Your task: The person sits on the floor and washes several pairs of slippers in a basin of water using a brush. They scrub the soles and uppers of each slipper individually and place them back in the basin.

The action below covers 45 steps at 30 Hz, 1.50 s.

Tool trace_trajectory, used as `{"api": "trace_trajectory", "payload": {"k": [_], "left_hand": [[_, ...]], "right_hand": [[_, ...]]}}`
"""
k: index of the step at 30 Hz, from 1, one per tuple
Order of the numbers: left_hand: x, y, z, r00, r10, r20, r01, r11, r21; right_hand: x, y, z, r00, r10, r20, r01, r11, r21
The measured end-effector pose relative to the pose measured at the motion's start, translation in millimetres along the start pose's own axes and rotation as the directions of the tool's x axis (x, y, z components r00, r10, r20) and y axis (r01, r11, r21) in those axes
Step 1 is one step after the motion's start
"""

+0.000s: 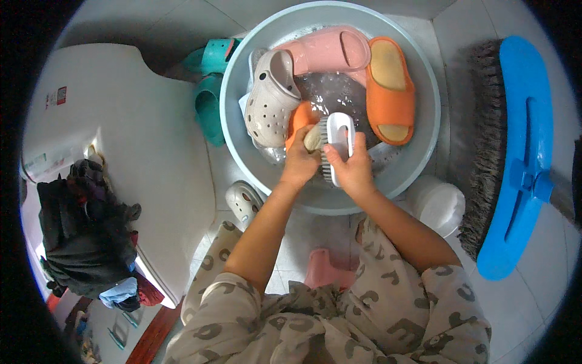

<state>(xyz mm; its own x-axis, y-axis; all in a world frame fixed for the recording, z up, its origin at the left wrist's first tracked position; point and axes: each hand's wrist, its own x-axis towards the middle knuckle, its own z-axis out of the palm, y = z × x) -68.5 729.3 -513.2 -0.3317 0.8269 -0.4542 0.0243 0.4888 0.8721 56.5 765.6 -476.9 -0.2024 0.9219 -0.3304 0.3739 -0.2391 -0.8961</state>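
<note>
My left hand (302, 154) grips an orange slipper (301, 119) with a tan sole, tilted over a round pale basin (332, 207). A white scrub brush (340, 125) is in my right hand (352, 168), its grey bristles turned towards the slipper. Whether the bristles touch the sole is hard to tell. Inside the basin, a beige clog (272, 100) with holes leans at the left. Pink slippers (327, 50) lie along the far side. A second orange slipper (392, 100) rests against the right wall. Dark sudsy water (334, 93) fills the middle.
Teal clogs (210, 107) and another beige clog (244, 200) are on the tiles left of the basin. A white tub (436, 204) stands at its right, near a large blue brush head (523, 159). Dark clothes (84, 236) hang over a white appliance (150, 150).
</note>
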Motion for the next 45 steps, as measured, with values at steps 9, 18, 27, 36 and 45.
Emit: {"api": "trace_trajectory", "payload": {"k": [9,18,27,36,45], "left_hand": [[7.2,64.5,10.8,0.949,-0.115,0.293,0.080,0.989,0.128],[33.5,64.9,20.1,0.679,-0.511,0.526,0.728,0.560,-0.395],[4.3,66.0,4.9,0.710,-0.610,0.352,0.657,0.393,-0.644],[-9.8,23.2,-13.0,0.806,-0.518,0.287,0.490,0.310,-0.815],[-24.4,-11.6,-8.6,0.820,-0.396,0.413,0.489,0.109,-0.866]], "right_hand": [[27.4,43.1,-27.7,0.997,0.067,0.032,-0.070,0.994,0.088],[8.8,22.1,-28.9,0.994,-0.012,0.108,0.009,1.000,0.028],[62.9,4.1,15.3,0.975,-0.039,0.218,0.102,0.953,-0.286],[43.3,-11.9,41.3,0.940,0.027,0.340,0.101,0.931,-0.351],[28.0,-10.8,48.3,0.886,0.086,0.456,0.098,0.926,-0.364]]}}
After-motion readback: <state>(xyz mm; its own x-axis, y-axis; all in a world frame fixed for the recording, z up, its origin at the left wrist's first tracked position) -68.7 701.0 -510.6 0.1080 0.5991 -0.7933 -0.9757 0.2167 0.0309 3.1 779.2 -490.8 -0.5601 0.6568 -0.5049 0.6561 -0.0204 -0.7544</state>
